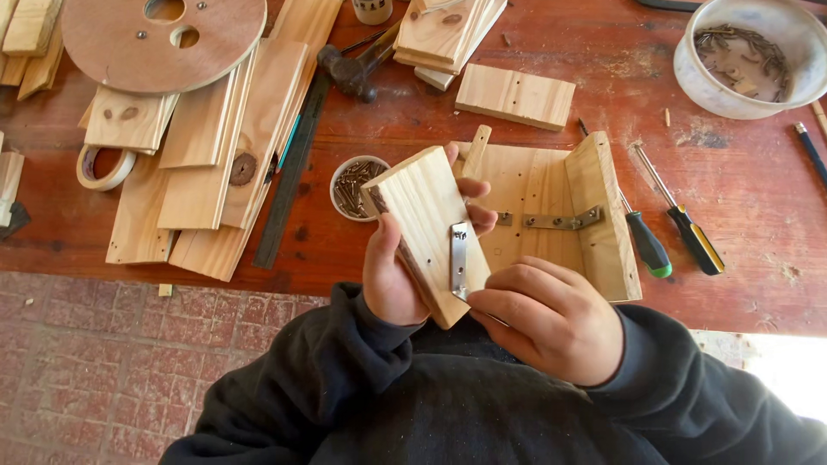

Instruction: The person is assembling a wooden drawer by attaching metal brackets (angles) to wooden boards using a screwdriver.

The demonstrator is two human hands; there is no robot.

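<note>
Your left hand (392, 280) grips the board (426, 232), long axis running away from you; right fingers (508, 297) pinch beside the bracket's (459, 258) near end.

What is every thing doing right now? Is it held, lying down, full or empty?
Left hand: grip shut on the wood block.
Right hand: fingers at the block's lower end.
Wood block: held tilted above the bench.
Metal bracket: lying flat on the block's face.
Wooden box part: lying on the bench, one side upright.
Small cup: holds screws.
White bowl: holds nails.
Screwdrivers: lying loose.
Hammer: lying down.
</note>
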